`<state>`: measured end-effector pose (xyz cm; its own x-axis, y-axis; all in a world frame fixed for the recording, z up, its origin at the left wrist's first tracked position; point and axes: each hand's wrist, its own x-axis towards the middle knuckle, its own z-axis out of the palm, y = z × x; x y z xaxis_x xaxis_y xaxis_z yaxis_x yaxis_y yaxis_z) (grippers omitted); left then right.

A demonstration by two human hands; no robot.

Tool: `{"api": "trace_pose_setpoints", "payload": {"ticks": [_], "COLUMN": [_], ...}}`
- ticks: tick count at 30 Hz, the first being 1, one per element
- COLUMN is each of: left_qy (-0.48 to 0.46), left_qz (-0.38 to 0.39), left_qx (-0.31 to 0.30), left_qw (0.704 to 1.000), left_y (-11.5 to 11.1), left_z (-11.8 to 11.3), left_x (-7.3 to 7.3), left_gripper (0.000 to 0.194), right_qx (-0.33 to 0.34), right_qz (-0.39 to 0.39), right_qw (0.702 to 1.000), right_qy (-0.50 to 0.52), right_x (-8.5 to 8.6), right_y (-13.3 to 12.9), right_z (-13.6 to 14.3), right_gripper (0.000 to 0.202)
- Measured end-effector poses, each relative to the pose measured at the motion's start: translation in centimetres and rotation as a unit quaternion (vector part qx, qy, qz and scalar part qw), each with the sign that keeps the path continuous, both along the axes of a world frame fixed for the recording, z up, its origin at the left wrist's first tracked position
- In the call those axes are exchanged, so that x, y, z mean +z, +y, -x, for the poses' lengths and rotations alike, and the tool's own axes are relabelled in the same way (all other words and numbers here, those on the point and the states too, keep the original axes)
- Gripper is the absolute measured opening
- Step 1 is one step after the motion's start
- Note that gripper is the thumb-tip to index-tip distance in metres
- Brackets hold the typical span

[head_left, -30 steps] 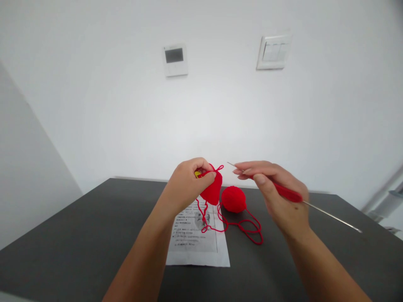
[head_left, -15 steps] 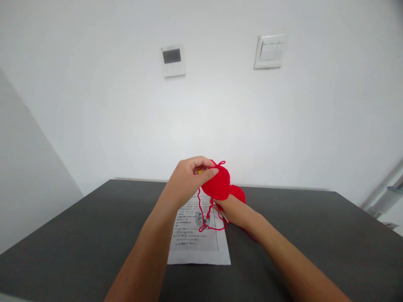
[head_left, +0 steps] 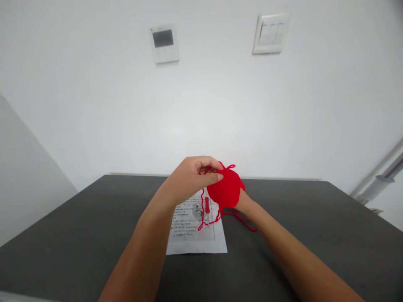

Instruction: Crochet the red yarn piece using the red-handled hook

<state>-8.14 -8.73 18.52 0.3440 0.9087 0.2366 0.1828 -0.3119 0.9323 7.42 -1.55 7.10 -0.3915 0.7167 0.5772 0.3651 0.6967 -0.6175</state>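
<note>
A round red crocheted piece (head_left: 224, 189) hangs above the table, its upper left edge pinched between the thumb and fingers of my left hand (head_left: 197, 176). Something small and yellow shows by those fingers. My right hand (head_left: 244, 202) reaches behind the red piece, which hides its fingers. Red yarn (head_left: 202, 205) loops down below the piece, over a printed sheet (head_left: 197, 247). Between the yarn strands a small tool with a red handle (head_left: 207, 204) and a thin shaft shows over the paper.
The dark table (head_left: 94, 243) meets a white wall (head_left: 201, 105). A thermostat-like panel (head_left: 164, 44) and a switch plate (head_left: 271, 33) are on the wall. A grey and white pipe-like object (head_left: 376, 188) stands at the right.
The red piece and my left hand have shifted slightly right. My right hand has gone further behind the piece, and the red-handled tool now shows. The view has tilted down a little.
</note>
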Motion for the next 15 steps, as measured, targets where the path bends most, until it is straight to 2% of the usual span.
{"api": "trace_pose_setpoints", "payload": {"ticks": [2, 4, 5, 7, 11, 15], "left_qy": [0.020, 0.038, 0.044, 0.050, 0.052, 0.052], "left_qz": [-0.002, -0.005, -0.005, -0.004, -0.004, -0.021], "left_qx": [0.003, 0.001, -0.001, -0.004, -0.016, -0.019], "left_qw": [1.000, 0.999, 0.999, 0.999, 0.999, 0.998], "left_y": [0.0, -0.1, -0.1, -0.3, -0.7, -1.0], "left_z": [0.1, 0.1, 0.2, 0.2, 0.3, 0.3], "left_x": [0.1, 0.1, 0.2, 0.3, 0.3, 0.3], "left_gripper": [0.011, 0.010, 0.010, 0.010, 0.008, 0.008], "right_qx": [0.005, -0.007, -0.007, 0.004, -0.002, 0.020], "right_qz": [0.009, 0.045, 0.039, 0.016, 0.010, 0.042], "right_qw": [0.999, 0.987, 0.982, 0.983, 0.996, 0.993], "right_qy": [0.034, 0.155, 0.184, 0.181, 0.093, 0.109], "right_x": [2.4, 4.7, 5.8, 7.5, 8.9, 8.9], "right_y": [-1.0, -2.4, -3.3, -5.0, -7.2, -8.0], "right_z": [-1.0, -2.1, -2.5, -3.0, -3.0, -2.6], "right_gripper": [0.017, 0.023, 0.025, 0.031, 0.018, 0.018]}}
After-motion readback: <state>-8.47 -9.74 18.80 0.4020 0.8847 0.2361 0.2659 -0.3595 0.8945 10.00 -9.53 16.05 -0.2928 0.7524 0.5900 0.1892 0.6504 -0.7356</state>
